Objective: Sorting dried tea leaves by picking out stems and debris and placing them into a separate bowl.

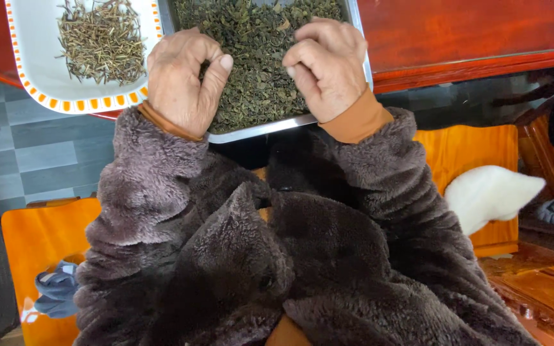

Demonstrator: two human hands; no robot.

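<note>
Nearest the camera, thick plush sleeves (238,256) of dark brown fleece fill the lower view, with ribbed tan cuffs (357,118) showing at the wrists. To either side lie glossy orange wooden seats (463,150); a soft white cushion (488,192) rests on the right one, and a crumpled grey-blue cloth (56,291) on the left one.

Beyond the cuffs, both hands rest on a heap of dried, curled green leaves (258,77) in a shallow rectangular metal tray (270,128) with a thin shiny rim. The left hand (184,80) is curled, thumb pressed toward the bent fingers (209,54) in a pinch over the leaves; whether it grips any I cannot tell. The right hand (328,67) is likewise loosely fisted, knuckles up, fingertips tucked down against the leaves, its hold hidden.

Just beside the tray, to the left, a white dish (33,70) with an orange-checked rim holds a small pile of thin, straw-like brown stems (100,41). Both containers sit on a polished reddish wooden tabletop (469,32).
</note>
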